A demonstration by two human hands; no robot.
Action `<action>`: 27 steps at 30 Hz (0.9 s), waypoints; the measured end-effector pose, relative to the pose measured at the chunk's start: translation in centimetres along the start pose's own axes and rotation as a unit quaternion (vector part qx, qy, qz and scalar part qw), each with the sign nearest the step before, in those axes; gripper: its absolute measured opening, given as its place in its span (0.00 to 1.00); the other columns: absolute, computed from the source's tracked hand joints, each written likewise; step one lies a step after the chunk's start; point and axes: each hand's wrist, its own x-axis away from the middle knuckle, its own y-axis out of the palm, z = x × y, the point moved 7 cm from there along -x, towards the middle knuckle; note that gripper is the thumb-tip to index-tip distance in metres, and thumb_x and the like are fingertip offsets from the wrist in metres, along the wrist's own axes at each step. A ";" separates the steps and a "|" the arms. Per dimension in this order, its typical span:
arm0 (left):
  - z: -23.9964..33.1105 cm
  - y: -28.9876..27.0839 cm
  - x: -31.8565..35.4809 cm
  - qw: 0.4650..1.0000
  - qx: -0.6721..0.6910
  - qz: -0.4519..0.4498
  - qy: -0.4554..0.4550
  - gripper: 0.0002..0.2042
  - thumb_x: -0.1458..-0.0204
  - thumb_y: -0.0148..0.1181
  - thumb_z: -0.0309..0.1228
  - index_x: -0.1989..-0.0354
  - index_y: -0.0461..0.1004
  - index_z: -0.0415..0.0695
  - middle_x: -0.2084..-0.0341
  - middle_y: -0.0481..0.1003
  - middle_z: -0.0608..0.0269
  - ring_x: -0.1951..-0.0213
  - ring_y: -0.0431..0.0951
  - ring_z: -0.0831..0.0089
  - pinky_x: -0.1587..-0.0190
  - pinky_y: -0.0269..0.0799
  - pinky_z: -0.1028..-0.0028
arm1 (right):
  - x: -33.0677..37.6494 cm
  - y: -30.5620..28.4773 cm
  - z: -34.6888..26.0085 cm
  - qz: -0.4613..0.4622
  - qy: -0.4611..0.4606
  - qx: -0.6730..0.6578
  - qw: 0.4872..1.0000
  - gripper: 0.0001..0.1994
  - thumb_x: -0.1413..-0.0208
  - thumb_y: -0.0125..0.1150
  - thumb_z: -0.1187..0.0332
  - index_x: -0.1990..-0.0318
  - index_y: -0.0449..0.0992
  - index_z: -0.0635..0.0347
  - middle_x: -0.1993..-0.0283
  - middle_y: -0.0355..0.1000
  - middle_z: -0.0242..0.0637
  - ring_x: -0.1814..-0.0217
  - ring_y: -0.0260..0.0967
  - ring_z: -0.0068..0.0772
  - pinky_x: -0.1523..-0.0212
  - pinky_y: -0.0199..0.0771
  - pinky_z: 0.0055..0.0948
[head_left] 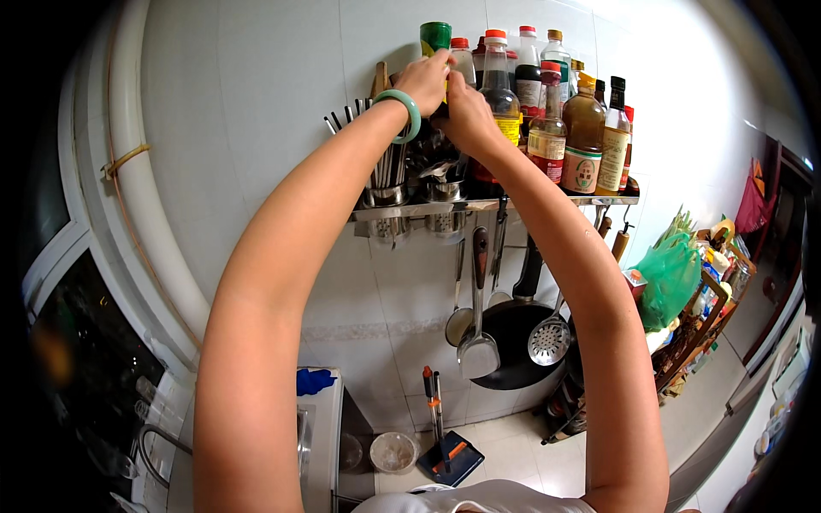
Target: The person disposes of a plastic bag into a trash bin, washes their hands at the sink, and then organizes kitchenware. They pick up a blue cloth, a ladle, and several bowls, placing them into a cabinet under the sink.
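Observation:
Both my arms reach up to a metal wall shelf [496,203]. My left hand [424,80], with a pale green bangle [410,115] on the wrist, is closed around a green canister [435,36] whose top shows above my fingers. Close beside it, my right hand [469,113] has its fingers curled in; what they hold is hidden. Just below my hands, metal cups [385,195] hold chopsticks [349,115] and spoons [440,171]. Right of my right hand stand several sauce bottles, among them a dark one with a red cap [498,81] and a brown one [583,128].
Under the shelf hang a spatula [479,355], a slotted skimmer [550,340], a ladle [458,327] and a black pan [517,368]. A green bag [669,282] sits on a crowded rack at right. A dustpan [451,459] and a bin [394,453] stand on the floor. A white pipe [141,171] runs down the left.

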 end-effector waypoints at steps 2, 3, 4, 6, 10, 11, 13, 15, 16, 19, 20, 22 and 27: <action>0.6 -0.5 0.7 0.999 0.007 0.022 -0.037 0.14 0.40 0.40 0.36 0.46 0.60 0.49 0.56 0.70 0.45 0.53 0.69 0.48 0.52 0.64 0.58 | 0.6 -1.0 -0.7 0.053 -0.010 0.043 0.998 0.20 0.58 0.58 0.79 0.55 0.61 0.64 0.63 0.71 0.52 0.59 0.71 0.55 0.62 0.72 0.46; 0.6 -0.8 1.0 0.998 0.011 0.055 -0.034 0.15 0.39 0.39 0.37 0.46 0.59 0.49 0.55 0.69 0.44 0.52 0.69 0.48 0.51 0.64 0.58 | 0.6 -1.7 -1.4 0.054 -0.005 0.067 0.996 0.18 0.57 0.57 0.78 0.56 0.62 0.64 0.63 0.72 0.51 0.61 0.72 0.54 0.63 0.72 0.45; 0.5 -1.1 1.2 0.996 0.014 0.087 -0.030 0.16 0.39 0.38 0.38 0.45 0.58 0.49 0.55 0.69 0.44 0.52 0.69 0.48 0.51 0.64 0.59 | 0.6 -2.4 -1.8 0.055 0.000 0.092 0.994 0.17 0.56 0.56 0.76 0.56 0.63 0.64 0.64 0.72 0.51 0.62 0.72 0.53 0.65 0.73 0.45; 0.0 -1.2 1.2 0.990 0.059 0.128 -0.004 0.20 0.38 0.35 0.45 0.44 0.57 0.48 0.56 0.69 0.45 0.52 0.70 0.50 0.50 0.64 0.59 | 0.2 -2.5 -2.0 0.030 -0.028 0.130 0.991 0.11 0.53 0.54 0.73 0.61 0.67 0.63 0.68 0.73 0.48 0.67 0.73 0.52 0.68 0.72 0.45; 1.8 -1.2 1.4 0.979 0.123 0.148 0.064 0.27 0.40 0.27 0.54 0.45 0.57 0.46 0.56 0.72 0.46 0.51 0.71 0.52 0.50 0.65 0.60 | 0.5 -1.3 -1.6 -0.033 -0.129 0.149 0.980 0.08 0.56 0.54 0.75 0.65 0.72 0.61 0.69 0.73 0.45 0.63 0.70 0.50 0.61 0.70 0.43; 2.6 -0.9 1.3 0.981 0.132 0.122 0.076 0.27 0.40 0.26 0.55 0.45 0.57 0.46 0.56 0.72 0.47 0.51 0.71 0.52 0.50 0.65 0.61 | 0.7 -0.6 -0.9 -0.030 -0.183 0.161 0.969 0.08 0.57 0.53 0.75 0.66 0.72 0.61 0.68 0.73 0.44 0.61 0.69 0.49 0.58 0.68 0.42; 2.9 0.2 1.3 0.982 0.147 0.075 0.087 0.27 0.40 0.24 0.55 0.45 0.57 0.48 0.54 0.72 0.47 0.51 0.70 0.50 0.48 0.64 0.63 | 1.9 -1.3 -1.9 0.018 -0.206 0.168 0.964 0.09 0.58 0.54 0.73 0.66 0.74 0.58 0.63 0.72 0.38 0.50 0.61 0.42 0.50 0.58 0.40; 2.7 1.4 1.7 0.983 0.179 0.024 0.046 0.30 0.41 0.21 0.58 0.42 0.56 0.51 0.53 0.71 0.50 0.48 0.70 0.53 0.46 0.62 0.65 | 2.4 -2.3 -2.8 -0.014 -0.203 0.226 0.953 0.11 0.56 0.53 0.70 0.63 0.75 0.58 0.62 0.72 0.37 0.50 0.61 0.42 0.48 0.55 0.42; 2.7 1.9 1.9 0.981 0.195 -0.001 0.027 0.31 0.42 0.20 0.60 0.41 0.56 0.52 0.52 0.70 0.51 0.47 0.69 0.55 0.44 0.61 0.66 | 2.6 -2.5 -2.8 -0.029 -0.201 0.255 0.945 0.12 0.55 0.53 0.69 0.62 0.75 0.58 0.61 0.72 0.36 0.49 0.61 0.41 0.48 0.54 0.42; 1.6 4.5 2.8 0.969 0.171 -0.157 -0.089 0.39 0.48 0.15 0.67 0.35 0.51 0.54 0.43 0.64 0.50 0.41 0.62 0.54 0.40 0.56 0.65 | 3.4 -1.7 -1.4 -0.026 -0.204 0.252 0.946 0.10 0.54 0.52 0.65 0.67 0.78 0.54 0.66 0.74 0.34 0.46 0.59 0.40 0.44 0.48 0.47; 1.4 5.1 3.2 0.960 0.159 -0.200 -0.117 0.41 0.50 0.14 0.68 0.34 0.48 0.55 0.42 0.63 0.50 0.40 0.61 0.54 0.40 0.56 0.64 | 3.6 -1.7 -1.0 -0.031 -0.202 0.266 0.942 0.10 0.54 0.52 0.64 0.68 0.79 0.54 0.66 0.74 0.34 0.45 0.59 0.40 0.43 0.48 0.47; 1.4 6.2 3.2 0.938 0.168 -0.283 -0.111 0.42 0.50 0.16 0.69 0.32 0.43 0.53 0.36 0.53 0.52 0.35 0.51 0.56 0.35 0.46 0.66 | 4.3 -2.4 -1.2 0.017 -0.202 0.229 0.952 0.11 0.53 0.54 0.61 0.69 0.80 0.55 0.68 0.75 0.35 0.44 0.59 0.43 0.40 0.48 0.47; -0.4 8.4 0.8 0.964 0.151 -0.216 -0.036 0.51 0.56 0.20 0.74 0.32 0.38 0.43 0.38 0.54 0.44 0.36 0.54 0.53 0.36 0.48 0.66 | 5.3 -4.6 -2.3 0.107 -0.171 0.193 0.960 0.18 0.58 0.65 0.64 0.59 0.76 0.62 0.52 0.70 0.46 0.44 0.60 0.47 0.42 0.55 0.43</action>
